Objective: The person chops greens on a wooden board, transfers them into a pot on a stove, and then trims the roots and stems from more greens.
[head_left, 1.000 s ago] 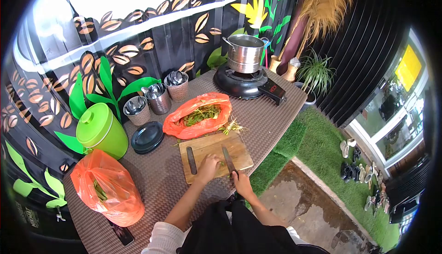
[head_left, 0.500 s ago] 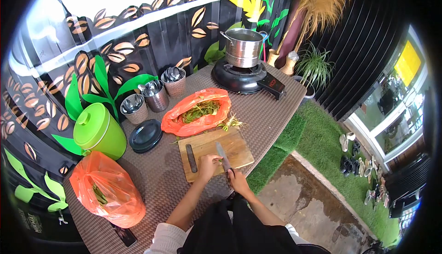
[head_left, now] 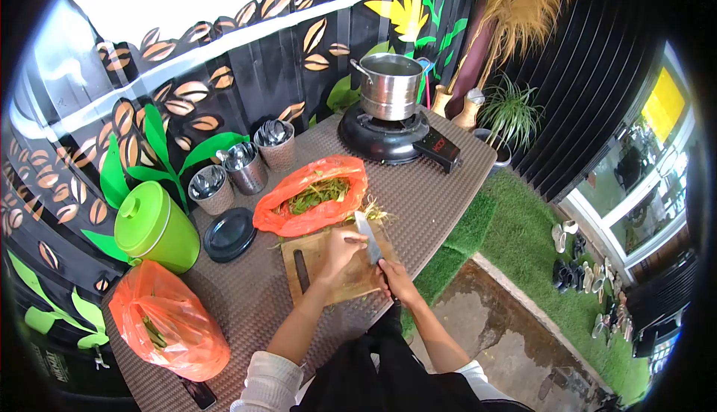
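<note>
My right hand [head_left: 396, 279] grips the handle of a kitchen knife [head_left: 366, 234], its blade pointing up and away over the right part of the wooden cutting board [head_left: 314, 251]. Over the board, my left hand [head_left: 345, 251] is closed, fingertips close beside the blade; whatever is between them is too small to make out. Just beyond the board lies an orange plastic bag [head_left: 280, 222], its mouth spread around green leafy stems [head_left: 320, 197]. Pale stem ends [head_left: 373, 210] lie at the bag's right side, by the board's far edge.
A steel pot [head_left: 390, 91] sits on a black portable stove [head_left: 381, 136] at the back. Cutlery holders [head_left: 245, 169], black plates [head_left: 229, 234], a green lidded bucket [head_left: 157, 229], a second orange bag [head_left: 172, 330] and a phone [head_left: 199, 393] stand or lie leftward.
My left hand has moved away from me, up along the blade. The knife and my right hand have shifted slightly right. The whole view has tilted a little.
</note>
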A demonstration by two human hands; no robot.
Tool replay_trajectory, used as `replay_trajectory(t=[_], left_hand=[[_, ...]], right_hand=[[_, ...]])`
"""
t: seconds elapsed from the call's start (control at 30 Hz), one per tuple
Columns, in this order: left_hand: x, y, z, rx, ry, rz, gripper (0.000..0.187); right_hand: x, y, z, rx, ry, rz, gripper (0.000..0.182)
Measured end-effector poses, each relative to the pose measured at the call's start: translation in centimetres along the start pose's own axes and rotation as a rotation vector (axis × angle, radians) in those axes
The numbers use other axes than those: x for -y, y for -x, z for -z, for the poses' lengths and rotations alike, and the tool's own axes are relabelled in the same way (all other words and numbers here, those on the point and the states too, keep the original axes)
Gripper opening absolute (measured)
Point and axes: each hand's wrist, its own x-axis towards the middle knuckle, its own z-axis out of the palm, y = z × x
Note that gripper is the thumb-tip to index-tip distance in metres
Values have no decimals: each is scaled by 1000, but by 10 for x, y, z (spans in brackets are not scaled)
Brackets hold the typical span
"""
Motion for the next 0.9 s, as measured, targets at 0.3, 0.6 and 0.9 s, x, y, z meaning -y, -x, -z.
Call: replay_trajectory(t=[0.3,0.6,0.9], left_hand=[[-105,-229,-34,-33,-47,-328,18],[-168,-454,-46,-285,-49,-575,18],[-164,-512,-70,-364,-420,-506,24]], right_hand=[[184,-115,96,-53,68,201,35],[351,-291,187,-25,208,394,34],[365,-382,230,-32,290,481,35]])
